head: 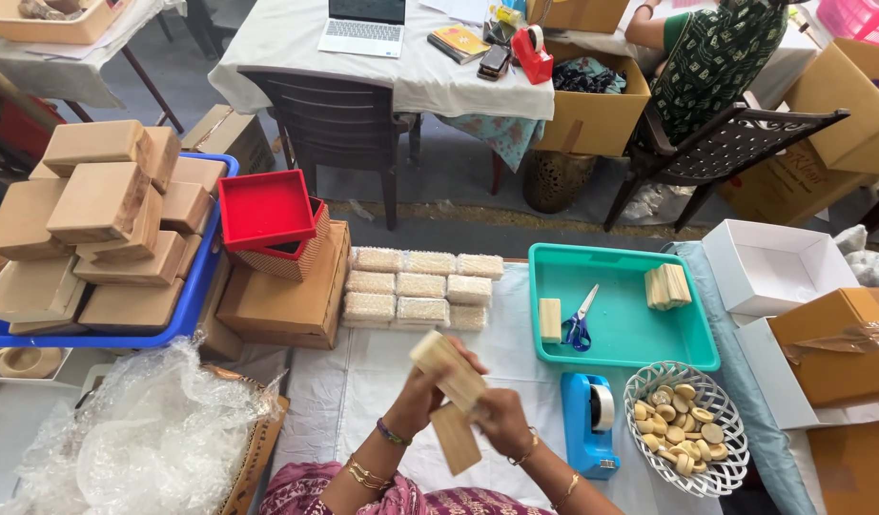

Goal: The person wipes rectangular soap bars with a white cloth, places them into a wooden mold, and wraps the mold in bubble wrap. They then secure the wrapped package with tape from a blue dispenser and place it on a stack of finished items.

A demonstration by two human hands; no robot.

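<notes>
Wooden blocks (pixel 447 370): your left hand (pixel 419 399) and right hand (pixel 501 420) both grip them, just left of the tape dispenser (pixel 589 422). Looks like mid-wrapping; taping's probably next.

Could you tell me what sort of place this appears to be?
Probably a small hand-packing workshop: stacked cardboard boxes fill a blue crate, a blue tape dispenser and scissors lie ready, and both hands hold wooden blocks.

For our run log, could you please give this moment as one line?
left hand: grips pale wooden block | right hand: grips flat wooden piece | blue tape dispenser: beside
</notes>
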